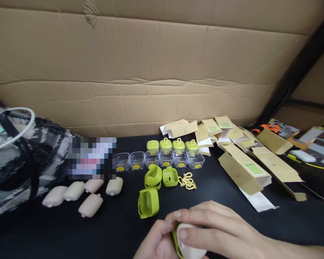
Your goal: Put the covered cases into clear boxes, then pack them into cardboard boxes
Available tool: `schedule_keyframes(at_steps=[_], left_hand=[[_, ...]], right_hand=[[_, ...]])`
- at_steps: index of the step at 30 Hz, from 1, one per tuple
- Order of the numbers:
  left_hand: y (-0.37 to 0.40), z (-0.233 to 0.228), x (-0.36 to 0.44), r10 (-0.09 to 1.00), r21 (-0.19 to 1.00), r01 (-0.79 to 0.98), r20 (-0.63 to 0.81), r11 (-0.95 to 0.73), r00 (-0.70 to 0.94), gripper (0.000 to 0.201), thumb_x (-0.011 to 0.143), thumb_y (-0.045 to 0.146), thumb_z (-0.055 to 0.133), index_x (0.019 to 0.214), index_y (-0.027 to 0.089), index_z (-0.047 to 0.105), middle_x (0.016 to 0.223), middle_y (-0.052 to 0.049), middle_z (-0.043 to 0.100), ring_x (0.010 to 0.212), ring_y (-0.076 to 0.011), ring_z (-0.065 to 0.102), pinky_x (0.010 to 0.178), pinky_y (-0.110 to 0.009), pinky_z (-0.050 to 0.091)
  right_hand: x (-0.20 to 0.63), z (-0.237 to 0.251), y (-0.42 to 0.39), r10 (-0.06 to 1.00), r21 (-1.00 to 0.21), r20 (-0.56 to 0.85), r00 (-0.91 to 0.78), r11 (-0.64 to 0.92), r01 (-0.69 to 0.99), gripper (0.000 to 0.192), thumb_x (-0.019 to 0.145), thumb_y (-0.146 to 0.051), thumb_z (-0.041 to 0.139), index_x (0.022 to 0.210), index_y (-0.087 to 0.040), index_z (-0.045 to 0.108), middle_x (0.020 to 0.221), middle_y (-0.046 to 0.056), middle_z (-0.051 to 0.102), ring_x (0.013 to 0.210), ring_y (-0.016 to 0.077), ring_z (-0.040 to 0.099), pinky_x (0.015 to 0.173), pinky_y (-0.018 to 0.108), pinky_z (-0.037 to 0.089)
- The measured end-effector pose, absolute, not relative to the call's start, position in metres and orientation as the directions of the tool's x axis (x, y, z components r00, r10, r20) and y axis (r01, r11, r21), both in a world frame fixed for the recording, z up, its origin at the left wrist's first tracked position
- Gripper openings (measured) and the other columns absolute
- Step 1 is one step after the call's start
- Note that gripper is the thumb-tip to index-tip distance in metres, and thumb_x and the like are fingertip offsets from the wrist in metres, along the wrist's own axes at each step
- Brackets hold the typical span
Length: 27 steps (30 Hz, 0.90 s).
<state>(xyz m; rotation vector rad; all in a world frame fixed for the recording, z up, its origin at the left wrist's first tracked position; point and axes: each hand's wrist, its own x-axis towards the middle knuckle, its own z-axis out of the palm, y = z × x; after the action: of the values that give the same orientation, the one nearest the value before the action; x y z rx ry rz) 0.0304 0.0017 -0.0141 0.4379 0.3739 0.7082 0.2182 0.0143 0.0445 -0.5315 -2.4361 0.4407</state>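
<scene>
At the bottom edge my left hand (pixel 158 240) is closed around a green earphone-case cover (pixel 175 238), most of which is hidden by the fingers. My right hand (pixel 218 225) grips a cream rounded insert (pixel 190 240), its thumb pressed on the surface. The insert sits against or partly inside the cover; how deep I cannot tell. Just beyond lie an open green cover (pixel 149 203), a stacked pair of cover parts (pixel 153 176) and a single green piece (pixel 170 176). Beside them is a small heap of pale yellow loops (pixel 187 181).
Several clear plastic cups (pixel 137 160) with yellow stickers form a row, with finished-looking green covers (pixel 166 144) behind. Cream inserts (pixel 90 205) lie at left near a patterned fabric (pixel 51 144). Opened cardboard boxes (pixel 243 172) spread at right. A cardboard wall (pixel 151 54) stands behind.
</scene>
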Motion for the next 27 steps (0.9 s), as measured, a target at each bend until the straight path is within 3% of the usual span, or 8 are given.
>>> schedule_keyframes(at_steps=[4,8,11,14,17,21,24,27], left_hand=[[0.004,-0.013,0.03,0.676,0.463,-0.548,-0.168,0.697,0.718,0.015,0.08,0.032,0.058,0.083,0.025,0.07,0.084,0.001,0.072,0.094,-0.0225,0.064,0.083,-0.03,0.047],[0.004,-0.021,0.026,0.733,0.554,-0.555,-0.157,0.621,0.662,0.013,0.08,0.025,0.056,0.078,0.025,0.069,0.093,0.001,0.072,0.102,-0.0249,0.061,0.085,-0.034,0.046],[0.003,-0.027,0.022,0.769,0.61,-0.559,-0.135,0.562,0.625,0.013,0.08,0.02,0.063,0.067,0.023,0.065,0.099,-0.001,0.071,0.108,-0.0237,0.057,0.091,-0.037,0.044],[0.002,-0.031,0.023,0.761,0.624,-0.546,-0.125,0.559,0.636,0.012,0.085,0.029,0.065,0.08,0.019,0.065,0.108,-0.004,0.068,0.104,-0.0219,0.059,0.092,-0.042,0.046],[0.005,-0.034,0.028,0.728,0.622,-0.516,-0.129,0.588,0.673,0.029,0.091,0.043,0.056,0.099,0.016,0.064,0.109,-0.006,0.066,0.097,-0.0219,0.063,0.085,-0.043,0.051],[0.009,-0.044,0.033,0.715,0.638,-0.499,-0.118,0.586,0.689,0.028,0.092,0.041,0.056,0.103,0.016,0.063,0.108,-0.006,0.067,0.092,-0.0204,0.065,0.081,-0.041,0.053],[0.009,-0.055,0.033,0.728,0.661,-0.499,-0.106,0.561,0.678,0.026,0.092,0.039,0.057,0.103,0.016,0.063,0.104,-0.005,0.067,0.089,-0.0195,0.065,0.08,-0.04,0.054],[0.007,-0.064,0.035,0.757,0.691,-0.506,-0.091,0.516,0.647,0.025,0.091,0.036,0.059,0.105,0.016,0.063,0.107,-0.005,0.067,0.092,-0.0203,0.065,0.082,-0.041,0.053]], right_hand=[[0.216,0.042,0.015,0.492,-0.39,0.474,-0.731,0.861,0.327,0.039,0.093,-0.02,0.061,0.132,-0.024,0.055,0.125,0.007,0.067,0.112,0.0179,0.064,0.097,0.027,0.052],[0.215,0.039,0.016,0.454,-0.374,0.443,-0.773,0.877,0.301,0.04,0.094,-0.027,0.059,0.133,-0.021,0.054,0.129,0.007,0.065,0.121,0.0192,0.058,0.103,0.027,0.046],[0.211,0.033,0.015,0.465,-0.431,0.49,-0.737,0.865,0.259,0.037,0.097,-0.038,0.056,0.13,-0.023,0.055,0.12,0.006,0.069,0.114,0.0183,0.062,0.099,0.027,0.048],[0.206,0.025,0.012,0.539,-0.47,0.518,-0.664,0.828,0.306,0.026,0.098,-0.04,0.053,0.119,-0.026,0.06,0.104,0.005,0.071,0.098,0.0168,0.067,0.085,0.026,0.053],[0.201,0.021,0.008,0.577,-0.492,0.494,-0.65,0.802,0.339,0.031,0.099,-0.048,0.046,0.107,-0.023,0.062,0.096,0.006,0.069,0.087,0.0183,0.066,0.076,0.028,0.052],[0.197,0.017,0.01,0.609,-0.52,0.498,-0.618,0.78,0.349,0.027,0.1,-0.043,0.041,0.091,-0.022,0.056,0.084,0.004,0.067,0.074,0.017,0.062,0.065,0.026,0.049],[0.194,0.016,0.014,0.537,-0.446,0.572,-0.62,0.838,0.314,0.023,0.098,-0.044,0.046,0.09,-0.023,0.052,0.082,0.002,0.064,0.069,0.0157,0.059,0.056,0.024,0.043],[0.194,0.013,0.016,0.574,-0.44,0.532,-0.622,0.816,0.376,0.019,0.097,-0.042,0.047,0.09,-0.025,0.051,0.082,0.001,0.062,0.069,0.0162,0.056,0.056,0.024,0.041]])
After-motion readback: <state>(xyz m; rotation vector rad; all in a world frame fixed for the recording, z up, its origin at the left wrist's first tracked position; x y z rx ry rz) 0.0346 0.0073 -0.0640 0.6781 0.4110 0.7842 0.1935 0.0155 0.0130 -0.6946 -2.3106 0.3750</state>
